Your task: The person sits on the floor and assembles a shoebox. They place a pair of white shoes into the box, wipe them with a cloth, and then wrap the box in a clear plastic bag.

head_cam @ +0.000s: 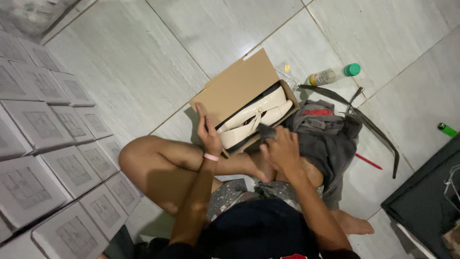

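Right hand (282, 149) sits just past the person's crossed legs, fingers curled down around a small dark thing (267, 131) at the near end of the box (225, 93); what that thing is I cannot tell, nor how tight the hold is. Left hand (208, 132), with a pink band (211, 157) at the wrist, lies at nine o'clock of the right, fingers together and flat along the box's near-left wall, steadying it. Inside the brown box lies a pair of cream shoes (256, 115), side by side and filling it from end to end, with the lid flap standing open toward ten o'clock. By the look of it the shoes are being settled into the box, with the lid not yet folded over; closing it would call for both hands to come off the rim and for nothing to stand above the walls. At three o'clock of the box a grey cloth (326, 134) lies crumpled with a dark strap (378, 134) across it. Farther, at one o'clock, a bottle (333, 75) with a green cap lies on the tiles (143, 52). Grey boxes (52, 144) stack along the nine o'clock side.
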